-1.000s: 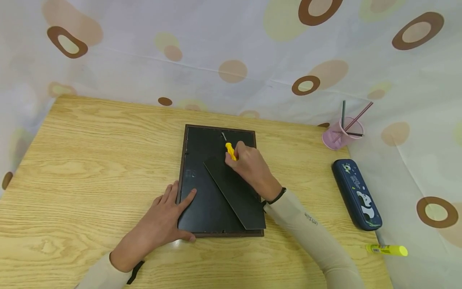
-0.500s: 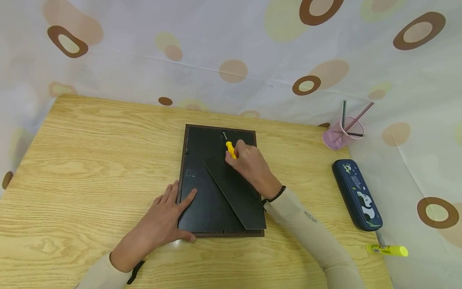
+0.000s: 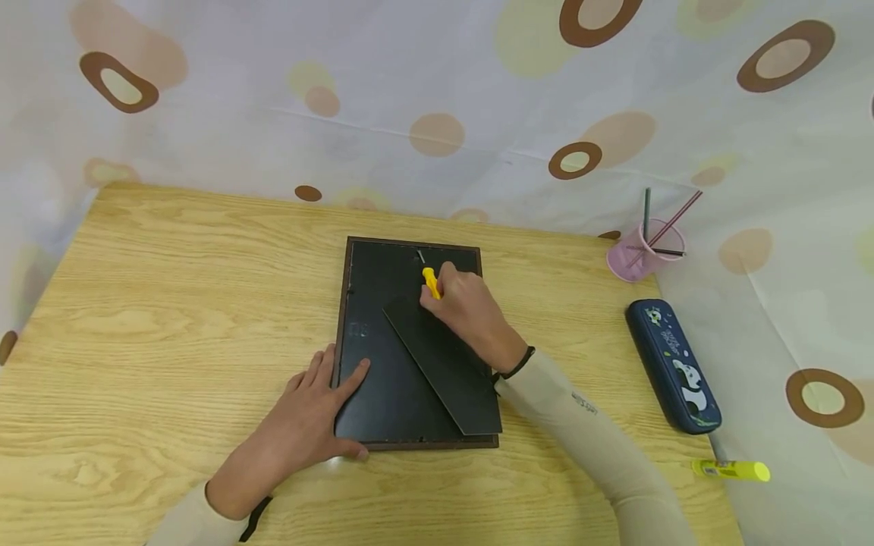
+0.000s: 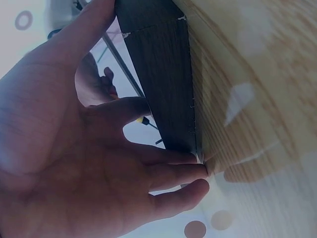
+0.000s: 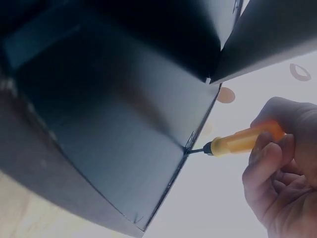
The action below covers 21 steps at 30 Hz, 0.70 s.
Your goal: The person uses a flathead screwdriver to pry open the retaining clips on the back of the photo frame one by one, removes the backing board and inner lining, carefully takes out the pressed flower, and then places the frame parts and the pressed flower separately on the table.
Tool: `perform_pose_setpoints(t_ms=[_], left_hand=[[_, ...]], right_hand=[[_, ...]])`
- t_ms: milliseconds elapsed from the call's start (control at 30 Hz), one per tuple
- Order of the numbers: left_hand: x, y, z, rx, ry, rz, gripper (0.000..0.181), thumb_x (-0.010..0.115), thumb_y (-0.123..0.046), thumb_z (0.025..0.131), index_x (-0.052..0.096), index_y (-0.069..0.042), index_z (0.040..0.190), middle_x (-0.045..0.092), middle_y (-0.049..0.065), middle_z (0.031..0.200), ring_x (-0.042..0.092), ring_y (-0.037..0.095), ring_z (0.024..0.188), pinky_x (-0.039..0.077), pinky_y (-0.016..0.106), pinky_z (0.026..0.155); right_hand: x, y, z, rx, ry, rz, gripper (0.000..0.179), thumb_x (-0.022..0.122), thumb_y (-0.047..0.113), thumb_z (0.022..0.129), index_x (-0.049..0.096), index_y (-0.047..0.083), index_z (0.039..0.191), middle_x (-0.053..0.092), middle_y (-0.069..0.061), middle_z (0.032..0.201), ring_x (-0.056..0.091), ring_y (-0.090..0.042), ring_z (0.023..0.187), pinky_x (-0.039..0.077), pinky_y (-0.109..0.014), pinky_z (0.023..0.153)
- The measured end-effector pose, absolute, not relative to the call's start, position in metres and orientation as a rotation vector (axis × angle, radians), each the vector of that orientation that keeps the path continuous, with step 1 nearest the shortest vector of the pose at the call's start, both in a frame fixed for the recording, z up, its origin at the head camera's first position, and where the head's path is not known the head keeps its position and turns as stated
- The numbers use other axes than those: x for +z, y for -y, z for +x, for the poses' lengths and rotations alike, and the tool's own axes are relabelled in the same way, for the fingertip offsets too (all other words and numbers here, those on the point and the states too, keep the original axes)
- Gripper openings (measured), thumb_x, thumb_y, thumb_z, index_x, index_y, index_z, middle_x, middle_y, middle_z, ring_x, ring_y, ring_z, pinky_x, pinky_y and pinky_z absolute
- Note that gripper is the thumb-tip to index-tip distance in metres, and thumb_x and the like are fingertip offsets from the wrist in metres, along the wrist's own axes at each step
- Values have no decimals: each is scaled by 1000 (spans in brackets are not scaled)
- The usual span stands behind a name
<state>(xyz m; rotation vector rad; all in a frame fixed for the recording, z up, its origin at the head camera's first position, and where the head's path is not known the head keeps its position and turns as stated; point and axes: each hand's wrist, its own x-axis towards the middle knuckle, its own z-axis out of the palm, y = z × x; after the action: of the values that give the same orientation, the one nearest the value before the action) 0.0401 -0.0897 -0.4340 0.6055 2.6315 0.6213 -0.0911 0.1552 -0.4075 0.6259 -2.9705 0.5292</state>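
Observation:
A picture frame lies back side up on the wooden table, its black backing board facing me and its stand flap angled across it. My right hand grips the yellow handle of a screwdriver. In the right wrist view the tip of the screwdriver meets the frame's back near its edge, by a small metal piece. My left hand rests at the lower left corner, thumb and forefinger spread over the frame. In the left wrist view the other fingers touch the frame's side and the table.
A pink cup with several pencils or sticks stands at the back right. Below it lies a dark blue pencil case with a panda print. A yellow highlighter lies near the right edge. A patterned sheet hangs behind the table.
The head view has shifted slightly. My right hand keeps its grip with the screwdriver tip in nearly the same spot; my left hand stays on the frame's corner.

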Motion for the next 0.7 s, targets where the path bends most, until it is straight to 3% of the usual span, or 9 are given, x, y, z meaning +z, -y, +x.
perform_pose_setpoints(t_ms=[700], left_hand=[[-435, 89, 41, 609, -2659, 626, 118, 88, -61, 61, 37, -13, 156, 21, 39, 155, 27, 56, 141, 38, 66, 101]], right_hand=[[-400, -151, -97, 598, 3134, 543, 28, 67, 19, 95, 48, 5, 81, 48, -7, 61, 48, -16, 44, 39, -22, 45]])
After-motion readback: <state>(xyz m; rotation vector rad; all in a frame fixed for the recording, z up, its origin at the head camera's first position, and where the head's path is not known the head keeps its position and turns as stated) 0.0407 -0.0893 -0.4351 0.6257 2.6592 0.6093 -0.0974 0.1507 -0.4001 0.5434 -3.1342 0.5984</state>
